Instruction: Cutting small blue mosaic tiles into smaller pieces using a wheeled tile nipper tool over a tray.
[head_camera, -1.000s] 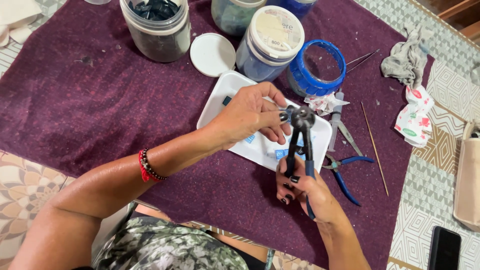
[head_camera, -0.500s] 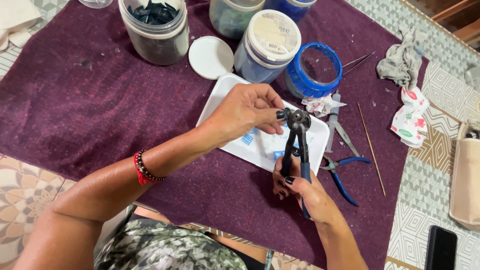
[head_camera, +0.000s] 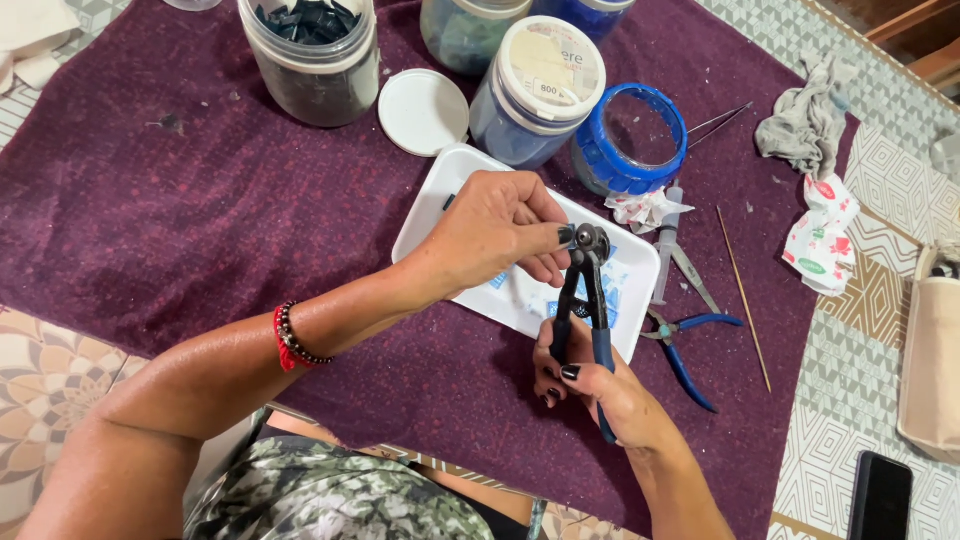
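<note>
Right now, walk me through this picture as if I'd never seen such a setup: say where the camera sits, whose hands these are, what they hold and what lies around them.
There is no machine here. One camera is worn on a person's head and looks down at their own two bare hands over a purple cloth.

The right hand grips the dark handles of wheeled nippers, held upright. The left hand, with a red and black bracelet on its wrist, pinches something small at the tool's head; what it is cannot be made out.

Under the hands lies a white tray with pale blue bits. Behind it stand a jar of dark pieces, a closed white-lidded jar, an open blue-rimmed jar and a loose white lid. To the right lie blue-handled pliers, a thin stick and a grey rag.
</note>
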